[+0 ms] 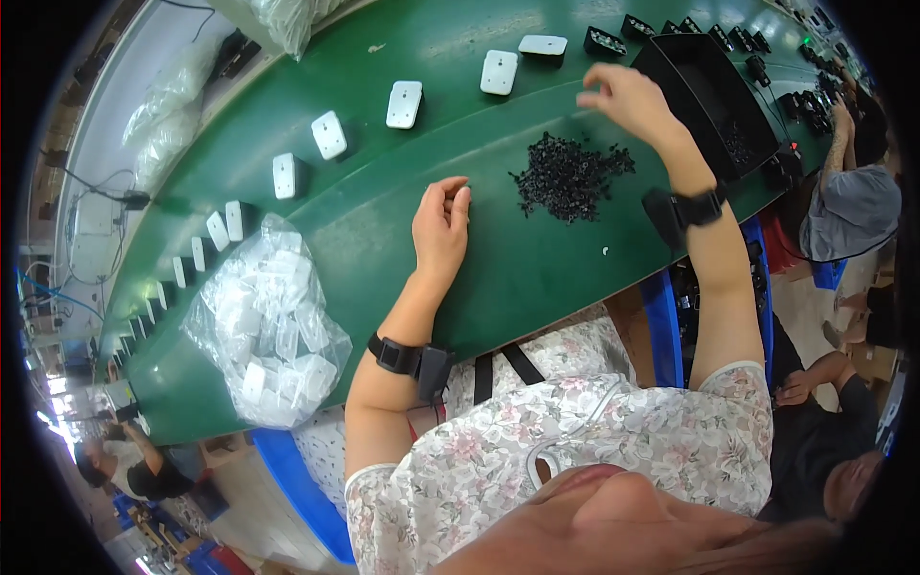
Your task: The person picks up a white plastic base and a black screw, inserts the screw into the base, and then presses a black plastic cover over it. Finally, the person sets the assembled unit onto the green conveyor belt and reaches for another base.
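Observation:
My left hand hovers at or rests on the green table, left of a pile of small black parts. Its fingers are curled in, and whatever they hold, if anything, is hidden. Beyond the pile, my right hand is raised with thumb and forefinger apart and nothing visible between them. Just past its fingertips stands an open black housing with its inside facing up. A housing with a white face sits left of that one, and another white-faced housing is nearer my left hand.
White-faced housings line the green table toward the left. A clear bag of white covers lies at the near left. On the right is a black tray. Blue bins stand below the edge; a co-worker sits at far right.

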`<act>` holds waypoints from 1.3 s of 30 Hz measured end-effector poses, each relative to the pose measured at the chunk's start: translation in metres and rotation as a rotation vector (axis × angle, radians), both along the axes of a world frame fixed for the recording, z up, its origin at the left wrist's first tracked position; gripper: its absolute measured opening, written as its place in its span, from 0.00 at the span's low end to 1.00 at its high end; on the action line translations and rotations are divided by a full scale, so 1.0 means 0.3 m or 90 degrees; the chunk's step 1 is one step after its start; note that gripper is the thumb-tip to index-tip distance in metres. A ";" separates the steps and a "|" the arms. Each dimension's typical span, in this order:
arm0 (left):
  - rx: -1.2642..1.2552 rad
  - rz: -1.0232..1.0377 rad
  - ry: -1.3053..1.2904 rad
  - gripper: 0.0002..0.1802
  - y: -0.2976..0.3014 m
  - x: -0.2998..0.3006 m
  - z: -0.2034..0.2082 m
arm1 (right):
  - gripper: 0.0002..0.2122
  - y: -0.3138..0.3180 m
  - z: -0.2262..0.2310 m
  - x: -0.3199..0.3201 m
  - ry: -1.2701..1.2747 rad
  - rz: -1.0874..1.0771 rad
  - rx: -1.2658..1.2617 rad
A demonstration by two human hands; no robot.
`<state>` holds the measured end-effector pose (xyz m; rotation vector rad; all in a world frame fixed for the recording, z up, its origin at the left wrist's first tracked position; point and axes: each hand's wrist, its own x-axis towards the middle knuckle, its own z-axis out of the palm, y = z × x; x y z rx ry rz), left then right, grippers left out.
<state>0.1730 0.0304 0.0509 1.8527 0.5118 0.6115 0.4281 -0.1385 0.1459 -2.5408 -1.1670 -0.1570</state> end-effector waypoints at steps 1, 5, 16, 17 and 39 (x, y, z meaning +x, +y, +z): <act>-0.014 0.021 -0.007 0.09 -0.001 0.006 -0.003 | 0.18 -0.024 -0.003 -0.055 0.015 0.067 -0.054; 0.039 0.025 -0.033 0.10 0.016 0.030 -0.038 | 0.19 -0.079 -0.102 -0.188 0.117 0.141 -0.060; 0.223 0.036 -0.039 0.08 -0.039 0.006 -0.014 | 0.21 0.193 -0.108 0.101 -0.226 0.054 0.087; 0.240 0.040 -0.053 0.07 -0.045 0.007 -0.013 | 0.24 0.217 -0.103 0.138 -0.285 0.004 0.017; 0.187 -0.001 -0.054 0.04 -0.094 -0.017 0.099 | 0.23 0.206 0.127 0.212 -0.177 0.358 -0.250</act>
